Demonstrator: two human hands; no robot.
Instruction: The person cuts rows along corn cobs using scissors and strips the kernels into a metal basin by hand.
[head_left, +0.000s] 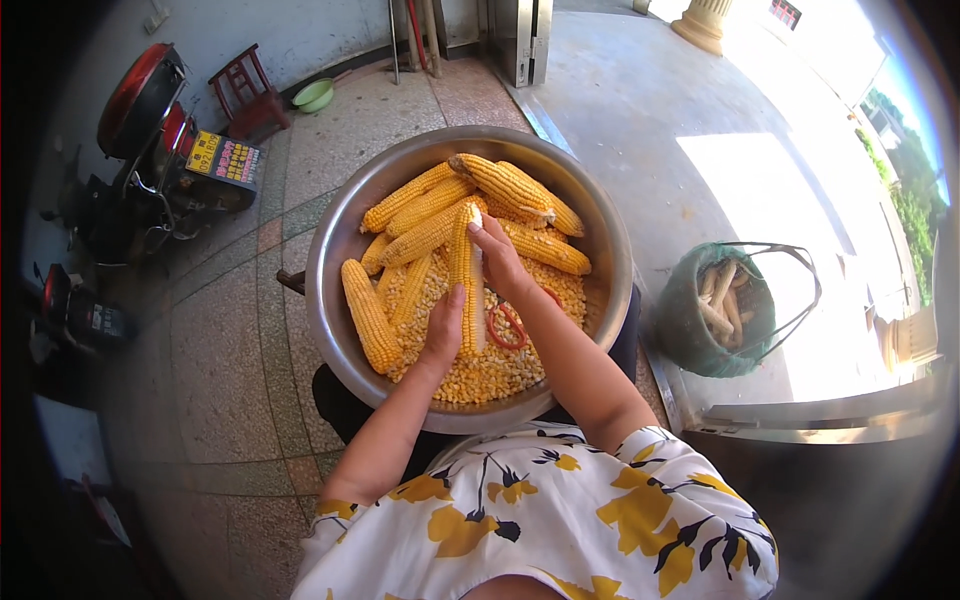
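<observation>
A wide metal basin (324, 300) holds loose corn kernels (487, 381) and several yellow corn cobs, among them one cob (369, 319) at its left side. Over the kernels, both hands hold one upright-lying cob (465, 300) with a pale bare strip along its right side. My left hand (445, 322) grips its lower left part. Around its upper right side is my right hand (499, 251), the thumb near the tip. Scissors with red handles (506, 337) lie on the kernels, partly hidden by my right forearm.
Right of the basin stands a green mesh-covered basket (679, 322) with bare cobs (720, 304) inside. A metal door track (660, 375) runs between them. Further left are a motorcycle (161, 161), a small red chair (255, 105) and a green bowl (313, 96).
</observation>
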